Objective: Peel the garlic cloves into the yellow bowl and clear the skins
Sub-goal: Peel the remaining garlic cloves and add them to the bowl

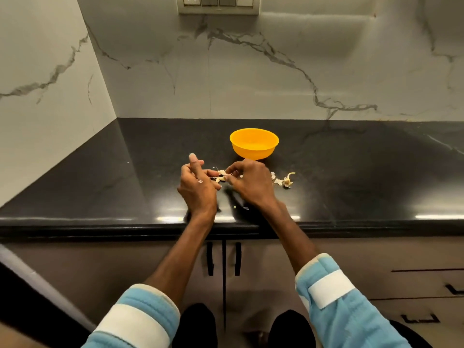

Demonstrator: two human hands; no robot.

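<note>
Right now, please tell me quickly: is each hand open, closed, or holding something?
Left hand: grips the garlic clove, one finger straight.
Right hand: pinches the same garlic clove.

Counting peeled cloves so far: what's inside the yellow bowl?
The visible inside of the yellow bowl looks bare; no clove shows. Its near wall covers part of the bottom, so a clove lying there cannot be ruled out.

Open counter (364,172) flanks yellow bowl (254,146) and skins (283,181)
</note>
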